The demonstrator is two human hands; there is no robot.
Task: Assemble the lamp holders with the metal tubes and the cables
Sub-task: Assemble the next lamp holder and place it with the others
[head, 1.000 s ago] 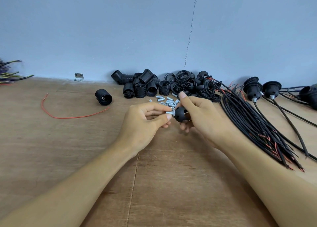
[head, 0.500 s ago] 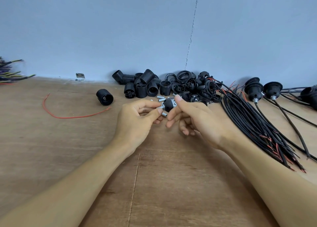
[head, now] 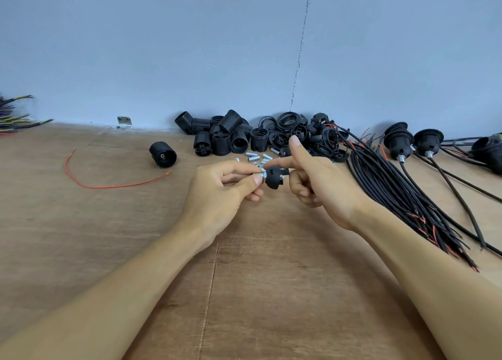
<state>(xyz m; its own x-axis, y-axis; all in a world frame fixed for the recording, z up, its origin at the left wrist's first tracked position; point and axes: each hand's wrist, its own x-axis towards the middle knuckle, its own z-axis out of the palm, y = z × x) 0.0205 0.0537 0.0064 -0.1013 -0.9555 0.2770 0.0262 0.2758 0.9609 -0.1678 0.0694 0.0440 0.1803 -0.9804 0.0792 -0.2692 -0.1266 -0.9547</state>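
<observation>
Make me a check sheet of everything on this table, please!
Surface: wooden table, plywood with a seam.
Job's things: lamp holder part with metal tube at its end; holder pile; loose tubes.
Clutter: red wire; lone holder.
Grippers: left hand pinches the metal tube; right hand holds the lamp holder part.
Cables: black cable bundle at right; wired holders beyond it.
Surroundings: blue wall, cracked.

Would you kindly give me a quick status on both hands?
Left hand pinches metal tube. Right hand holds lamp holder cap. Nothing in the way.
</observation>
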